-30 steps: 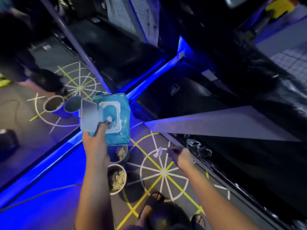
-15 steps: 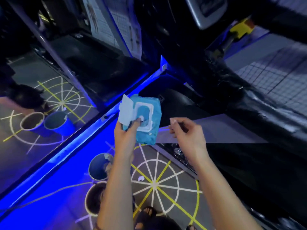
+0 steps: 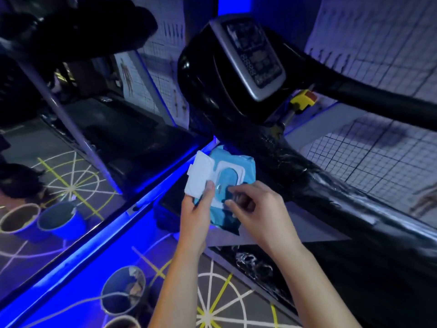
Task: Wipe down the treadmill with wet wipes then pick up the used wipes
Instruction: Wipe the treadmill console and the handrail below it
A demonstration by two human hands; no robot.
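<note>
While my left hand (image 3: pixel 197 209) grips the wipes pack (image 3: pixel 238 166), lid (image 3: pixel 199 174) open above its thumb, my right hand (image 3: pixel 257 209) curls at the opening, under the treadmill console (image 3: pixel 250 55); pinching a wipe? I cannot tell

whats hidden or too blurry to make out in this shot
Head view only:
- Whether the right hand has pinched a wipe: its fingers are motion-blurred over the wipes pack opening.
- Pack's underside: hidden by the left hand gripping it.
- The console readout: too dark and small.
- The bin contents: dim; a second bin is cut off by the bottom edge.
</note>
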